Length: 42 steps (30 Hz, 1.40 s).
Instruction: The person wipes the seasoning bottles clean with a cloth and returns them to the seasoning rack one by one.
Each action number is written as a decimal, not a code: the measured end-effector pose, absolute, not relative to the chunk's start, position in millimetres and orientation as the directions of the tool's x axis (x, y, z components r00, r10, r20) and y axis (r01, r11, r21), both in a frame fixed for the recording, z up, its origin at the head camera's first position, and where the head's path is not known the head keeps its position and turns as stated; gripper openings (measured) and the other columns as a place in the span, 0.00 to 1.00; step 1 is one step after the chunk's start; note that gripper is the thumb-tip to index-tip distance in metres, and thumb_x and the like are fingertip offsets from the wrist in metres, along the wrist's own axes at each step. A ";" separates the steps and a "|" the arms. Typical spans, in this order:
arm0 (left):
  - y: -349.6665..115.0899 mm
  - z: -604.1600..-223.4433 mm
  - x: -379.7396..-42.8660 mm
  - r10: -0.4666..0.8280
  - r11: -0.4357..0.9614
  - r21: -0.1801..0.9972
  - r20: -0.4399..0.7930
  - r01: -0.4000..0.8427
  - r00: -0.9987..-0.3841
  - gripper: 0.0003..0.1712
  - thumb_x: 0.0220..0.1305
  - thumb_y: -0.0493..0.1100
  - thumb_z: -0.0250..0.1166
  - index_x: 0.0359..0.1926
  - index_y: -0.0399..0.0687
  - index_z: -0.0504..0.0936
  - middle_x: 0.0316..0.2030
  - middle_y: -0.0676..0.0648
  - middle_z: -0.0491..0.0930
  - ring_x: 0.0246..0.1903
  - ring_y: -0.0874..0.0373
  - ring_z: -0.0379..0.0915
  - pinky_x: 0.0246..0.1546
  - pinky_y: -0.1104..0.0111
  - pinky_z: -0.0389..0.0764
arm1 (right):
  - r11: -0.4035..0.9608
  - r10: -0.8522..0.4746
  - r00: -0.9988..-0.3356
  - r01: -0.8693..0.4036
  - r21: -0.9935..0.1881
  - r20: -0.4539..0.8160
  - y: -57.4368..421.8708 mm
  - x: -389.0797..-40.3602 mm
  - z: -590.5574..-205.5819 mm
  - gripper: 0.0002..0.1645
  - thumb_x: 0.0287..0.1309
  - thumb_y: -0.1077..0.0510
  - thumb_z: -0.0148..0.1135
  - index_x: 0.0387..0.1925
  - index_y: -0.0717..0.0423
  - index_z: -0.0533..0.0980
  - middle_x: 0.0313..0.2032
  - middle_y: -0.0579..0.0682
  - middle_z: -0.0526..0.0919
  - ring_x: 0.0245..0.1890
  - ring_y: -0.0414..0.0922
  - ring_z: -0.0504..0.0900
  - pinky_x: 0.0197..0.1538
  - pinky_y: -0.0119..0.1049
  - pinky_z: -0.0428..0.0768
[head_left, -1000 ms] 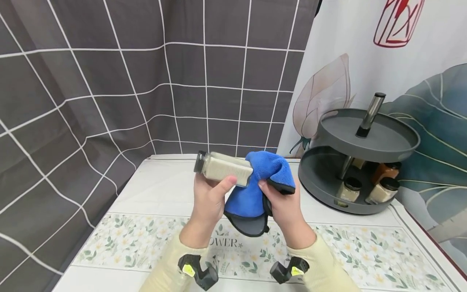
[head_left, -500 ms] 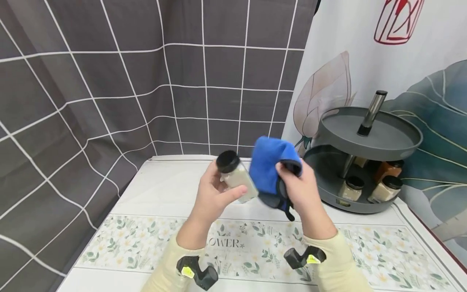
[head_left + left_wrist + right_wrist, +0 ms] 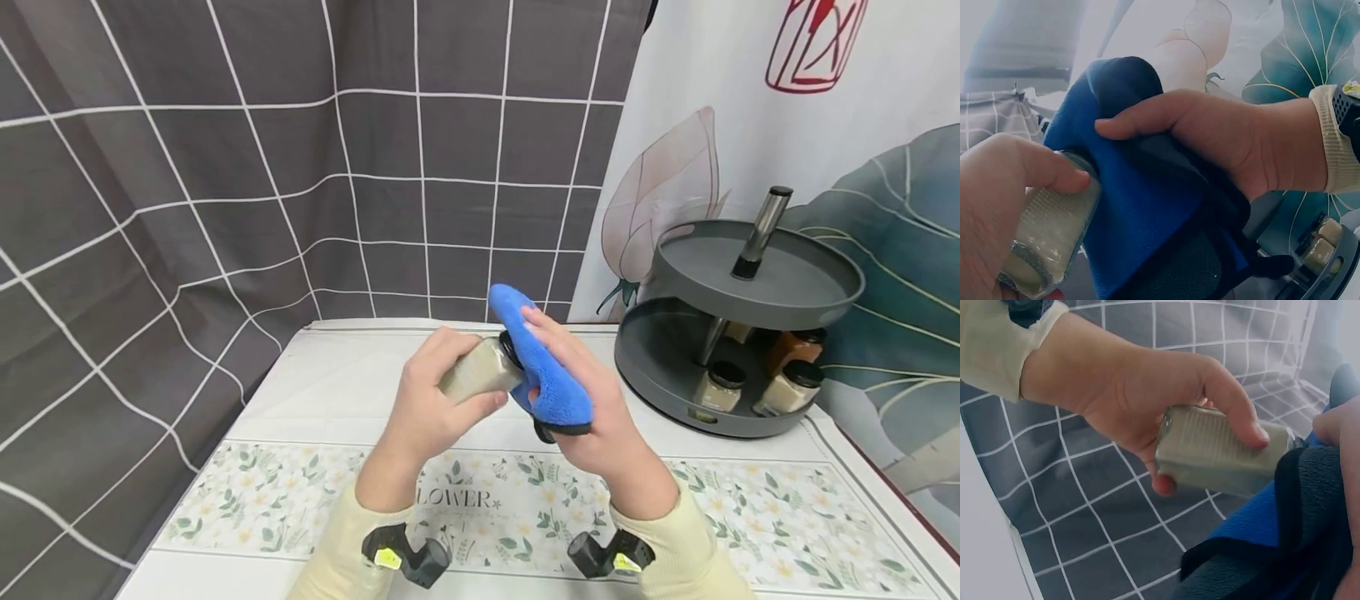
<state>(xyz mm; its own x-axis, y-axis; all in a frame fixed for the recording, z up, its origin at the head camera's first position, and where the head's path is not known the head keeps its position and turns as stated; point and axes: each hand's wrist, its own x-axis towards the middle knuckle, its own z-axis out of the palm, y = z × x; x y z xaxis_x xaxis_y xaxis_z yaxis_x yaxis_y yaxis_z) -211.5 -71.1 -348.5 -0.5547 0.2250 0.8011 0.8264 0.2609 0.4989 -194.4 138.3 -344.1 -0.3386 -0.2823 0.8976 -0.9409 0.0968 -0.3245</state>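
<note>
A glass spice jar (image 3: 480, 371) of pale powder lies tilted in my left hand (image 3: 427, 400), its black lid pointing right. Thumb and fingers grip the jar (image 3: 1222, 450) round its sides in the right wrist view. My right hand (image 3: 592, 400) holds a blue cloth (image 3: 555, 383) with black edging and presses it against the lid end. In the left wrist view the cloth (image 3: 1141, 187) covers most of the lid, and the right thumb lies across it.
A grey two-tier turntable rack (image 3: 757, 292) stands at the right with a metal post. On its lower tier sit several spice jars, among them a pale jar (image 3: 720, 387) and an orange one (image 3: 791, 350). A dark grid curtain (image 3: 375, 167) hangs behind the white table (image 3: 337, 375).
The jar has turned in my left hand, so its lid now points right instead of left. The cloth came away from the jar's base, then moved onto the lid.
</note>
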 end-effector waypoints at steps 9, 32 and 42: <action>-71.8 -351.3 -213.1 0.326 -0.050 0.754 0.633 0.655 -0.703 0.20 0.51 0.38 0.69 0.45 0.30 0.82 0.32 0.50 0.80 0.27 0.61 0.74 0.24 0.70 0.76 | 0.081 -0.272 -0.372 -0.928 -0.364 0.887 133.6 -191.7 -348.7 0.29 0.69 0.61 0.58 0.68 0.67 0.69 0.68 0.61 0.71 0.69 0.55 0.70 0.71 0.44 0.68; -67.2 -345.6 -204.4 0.209 0.126 0.547 0.801 0.828 -0.561 0.22 0.46 0.39 0.75 0.44 0.34 0.86 0.29 0.46 0.76 0.28 0.58 0.70 0.25 0.69 0.73 | 0.160 -0.166 -0.333 -0.938 -0.307 0.928 124.1 -187.0 -342.3 0.26 0.70 0.62 0.58 0.64 0.75 0.70 0.66 0.61 0.75 0.67 0.55 0.73 0.70 0.46 0.70; -82.9 -336.2 -203.8 0.427 0.234 0.551 0.681 0.801 -0.594 0.20 0.50 0.43 0.75 0.44 0.39 0.86 0.28 0.51 0.75 0.27 0.62 0.67 0.23 0.70 0.71 | 0.180 -0.338 -0.153 -0.979 -0.096 0.929 133.8 -190.0 -340.9 0.34 0.65 0.48 0.66 0.61 0.70 0.74 0.66 0.62 0.74 0.69 0.57 0.71 0.71 0.47 0.69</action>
